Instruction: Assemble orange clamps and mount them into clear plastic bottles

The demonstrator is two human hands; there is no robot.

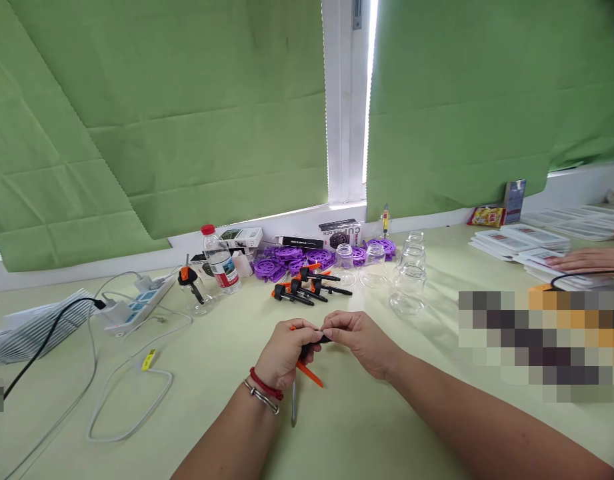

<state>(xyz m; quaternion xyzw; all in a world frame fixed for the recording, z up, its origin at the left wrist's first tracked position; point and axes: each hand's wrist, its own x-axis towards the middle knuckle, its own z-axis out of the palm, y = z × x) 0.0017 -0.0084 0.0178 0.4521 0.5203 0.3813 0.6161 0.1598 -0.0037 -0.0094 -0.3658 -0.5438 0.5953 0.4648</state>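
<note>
A black-and-orange piece (311, 375) is held between the two hands, over the near middle of the pale table (367, 427). Its dark body is partly covered by fingers, while a flat orange strip is left sticking out below, slanted toward the lower right.

The piece is gripped in the left hand (281, 347), whose fingers are curled closely around the dark body, with the thumb laid along the top. The dark end is pinched by the right hand (359, 333), with thumb and forefinger brought together at the tip and the other fingers bent. Below the left hand a thin metal shaft (293, 403) is seen pointing toward the near edge; its upper end is hidden by the hand.

Just beyond the hands, similar black-and-orange parts (301, 290) are heaped on the table. Behind them purple discs (287, 257) are piled, with clear cups (374, 267) set to their right, some of them stacked. To the left of the discs a bottle (221, 263) with a red cap is placed, and farther left a power strip (141, 307) is plugged with cables. At the far right, stacked white packs (521, 239) are touched by another person's hand (594, 259).
</note>
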